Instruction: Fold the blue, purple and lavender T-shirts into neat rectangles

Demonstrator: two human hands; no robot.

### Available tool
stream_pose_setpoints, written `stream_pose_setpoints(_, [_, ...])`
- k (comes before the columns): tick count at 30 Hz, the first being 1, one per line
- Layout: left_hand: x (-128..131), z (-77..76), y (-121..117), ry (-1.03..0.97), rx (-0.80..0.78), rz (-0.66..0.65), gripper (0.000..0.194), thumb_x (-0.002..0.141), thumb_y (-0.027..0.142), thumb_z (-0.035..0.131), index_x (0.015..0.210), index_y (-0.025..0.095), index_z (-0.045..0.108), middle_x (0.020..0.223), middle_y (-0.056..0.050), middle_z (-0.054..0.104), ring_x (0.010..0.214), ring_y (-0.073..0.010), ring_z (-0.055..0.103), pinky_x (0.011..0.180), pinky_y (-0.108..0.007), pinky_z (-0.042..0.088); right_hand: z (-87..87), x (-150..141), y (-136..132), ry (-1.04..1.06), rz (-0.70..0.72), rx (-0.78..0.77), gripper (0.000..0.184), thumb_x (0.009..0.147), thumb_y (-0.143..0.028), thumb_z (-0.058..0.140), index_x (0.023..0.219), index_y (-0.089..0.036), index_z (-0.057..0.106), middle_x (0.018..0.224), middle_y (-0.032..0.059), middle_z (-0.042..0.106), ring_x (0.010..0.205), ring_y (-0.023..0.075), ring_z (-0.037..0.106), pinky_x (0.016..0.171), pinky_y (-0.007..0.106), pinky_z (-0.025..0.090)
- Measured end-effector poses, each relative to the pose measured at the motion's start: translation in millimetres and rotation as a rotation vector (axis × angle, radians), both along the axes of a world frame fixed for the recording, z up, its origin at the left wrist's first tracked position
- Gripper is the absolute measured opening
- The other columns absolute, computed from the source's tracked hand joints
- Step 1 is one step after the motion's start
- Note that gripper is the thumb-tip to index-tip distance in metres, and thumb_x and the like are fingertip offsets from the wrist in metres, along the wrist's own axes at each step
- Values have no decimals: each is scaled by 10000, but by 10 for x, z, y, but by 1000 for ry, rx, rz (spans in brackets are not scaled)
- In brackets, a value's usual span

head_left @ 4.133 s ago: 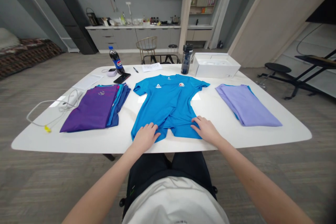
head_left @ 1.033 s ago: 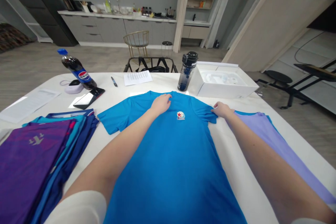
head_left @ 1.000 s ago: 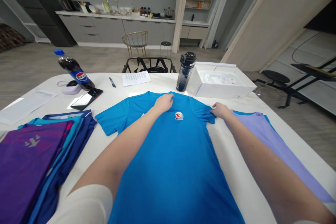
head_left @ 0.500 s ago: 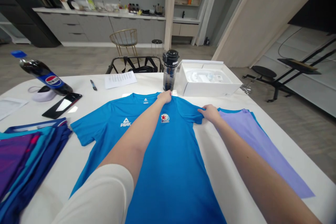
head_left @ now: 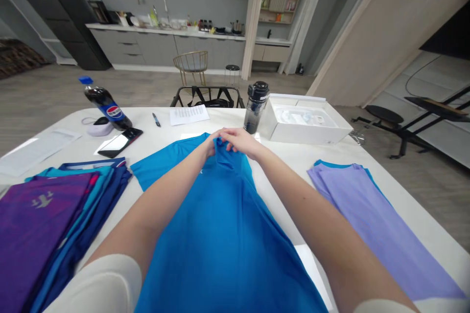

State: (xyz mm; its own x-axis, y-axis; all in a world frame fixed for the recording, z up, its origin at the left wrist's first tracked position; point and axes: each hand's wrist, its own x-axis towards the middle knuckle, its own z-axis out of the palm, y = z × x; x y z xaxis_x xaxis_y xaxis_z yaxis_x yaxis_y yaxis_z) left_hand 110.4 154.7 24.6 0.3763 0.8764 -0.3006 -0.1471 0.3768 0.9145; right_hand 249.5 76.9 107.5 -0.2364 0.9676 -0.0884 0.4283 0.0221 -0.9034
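Observation:
A blue T-shirt [head_left: 220,234] lies across the white table, its far end near the middle of the tabletop. Both my hands meet at its collar and shoulder. My left hand [head_left: 213,143] is closed on the cloth at the neckline. Beside and partly over it, my right hand [head_left: 238,141] grips a gathered part of the same shirt, with the fingers curled. One sleeve spreads flat to the left; the right side is drawn inward in folds. The chest prints are mostly hidden by my left arm and the folds.
Folded jerseys [head_left: 47,205] are stacked at left, and a folded lilac garment [head_left: 367,220] lies at right. Beyond are a cola bottle [head_left: 110,107], a phone [head_left: 128,141], a pen [head_left: 156,120], a paper sheet [head_left: 189,115], a dark water bottle [head_left: 256,107] and an open white box [head_left: 308,129].
My right hand has brought the shirt's right sleeve inward to the collar, beside my left hand. The shirt's right side is now bunched. The view has shifted left.

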Motion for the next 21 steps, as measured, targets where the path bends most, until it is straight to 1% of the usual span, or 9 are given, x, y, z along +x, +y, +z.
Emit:
stream_pose_setpoints(3, [-515,-109,-255,70,-129,9,549,924,660,530,1167,172,594,1057,-132,746,945,-264,713,802,-368,570,-459,-50,250,-314,-184,187,331,968,-193,469,1208,-187,697,1144,94,698,988,202,645,852,298,514])
stream_pose_setpoints(4, [-637,-142,-347,128,-113,27,587,909,679,543,1208,175,574,1121,-144,739,975,-257,713,812,-354,566,-602,2,297,-432,-222,223,414,932,-136,471,1292,-193,667,1236,116,662,1125,236,610,947,337,495])
stream_pose_setpoints(6, [-768,-192,-521,350,4,49,640,866,677,619,1257,175,550,1166,-151,729,988,-255,711,807,-336,554,-836,144,352,-641,-239,228,537,893,-111,476,1392,-250,616,1381,128,571,1285,307,510,1031,446,457])
stream_pose_setpoints(9, [-717,-231,-723,826,311,16,640,787,587,758,1243,174,582,1118,-141,739,995,-294,704,825,-361,532,-1042,313,399,-824,-214,192,485,918,-185,478,1356,-318,637,1472,108,488,1340,364,434,1049,591,413])
stream_pose_setpoints(11, [-616,-237,-812,1073,473,-42,474,814,472,759,1168,182,638,1108,-143,742,1058,-324,691,893,-395,508,-1105,360,433,-857,-238,169,373,950,-274,487,1269,-298,678,1442,117,499,1315,370,440,1032,621,413])
stream_pose_setpoints(13, [-542,-224,-867,1182,567,-61,245,893,332,662,1088,185,678,1106,-149,746,1099,-326,682,937,-412,485,-1130,378,474,-861,-262,177,294,960,-333,509,1168,-262,704,1372,132,531,1272,361,462,1011,600,431])
stream_pose_setpoints(15, [-521,-188,-874,1126,612,-6,196,947,254,555,1074,191,690,1085,-138,753,1071,-302,691,927,-400,486,-1124,395,530,-853,-274,212,239,953,-340,536,1077,-240,714,1313,134,550,1237,347,478,995,559,446])
stream_pose_setpoints(17, [-544,-137,-817,967,616,120,216,971,250,511,1078,202,692,1050,-107,758,1017,-268,697,897,-370,496,-1092,421,610,-815,-324,244,218,945,-337,550,1041,-230,714,1283,131,556,1215,339,488,979,520,455])
stream_pose_setpoints(21, [-651,-88,-509,707,511,353,193,954,286,567,1055,200,707,1056,-70,748,997,-227,684,886,-326,508,-1014,432,813,-688,-462,311,237,947,-329,544,1078,-203,697,1196,137,574,1139,312,532,959,453,462])
